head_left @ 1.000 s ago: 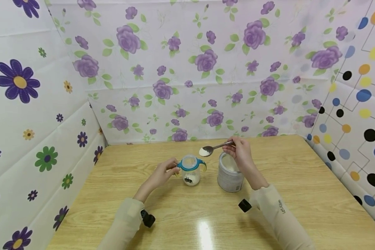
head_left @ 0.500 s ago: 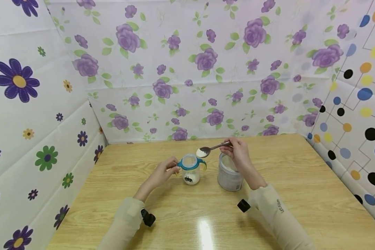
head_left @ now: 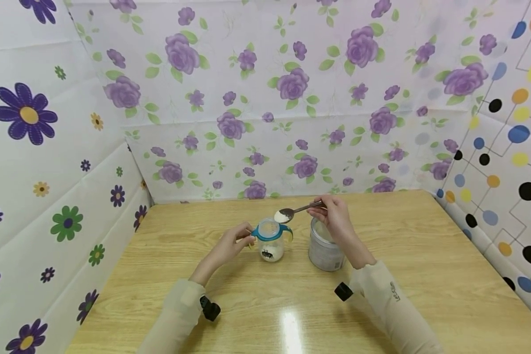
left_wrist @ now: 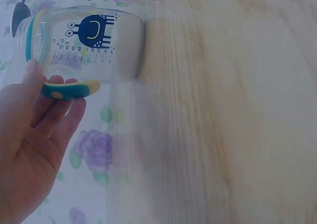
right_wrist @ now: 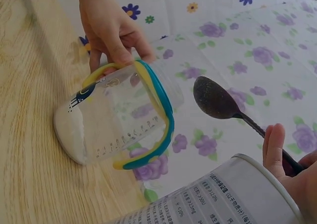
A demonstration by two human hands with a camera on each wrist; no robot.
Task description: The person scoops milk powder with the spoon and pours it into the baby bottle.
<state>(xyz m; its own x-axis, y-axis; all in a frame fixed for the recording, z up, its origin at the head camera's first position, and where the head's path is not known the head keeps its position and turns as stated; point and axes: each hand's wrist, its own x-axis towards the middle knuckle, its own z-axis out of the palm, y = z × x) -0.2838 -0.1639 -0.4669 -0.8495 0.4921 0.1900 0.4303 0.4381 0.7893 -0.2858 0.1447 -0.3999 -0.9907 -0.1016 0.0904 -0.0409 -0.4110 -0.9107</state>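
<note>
Wood lay open toward the desk's (head_left: 416,231) far left and far right corners. A gap parted the bottle (head_left: 271,251) from the can (head_left: 325,256), with the spoon (head_left: 288,214) above; the left hand (head_left: 231,242) blocked the bottle's side facing the left edge.

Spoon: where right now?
Head view, centre: the spoon is in the right hand, its bowl end near the mouth of the bottle, left of the can.

left hand (head_left: 225,248): pinching, lower | right hand (head_left: 337,220): pinching, higher | arms (head_left: 172,312): extended forward
</note>
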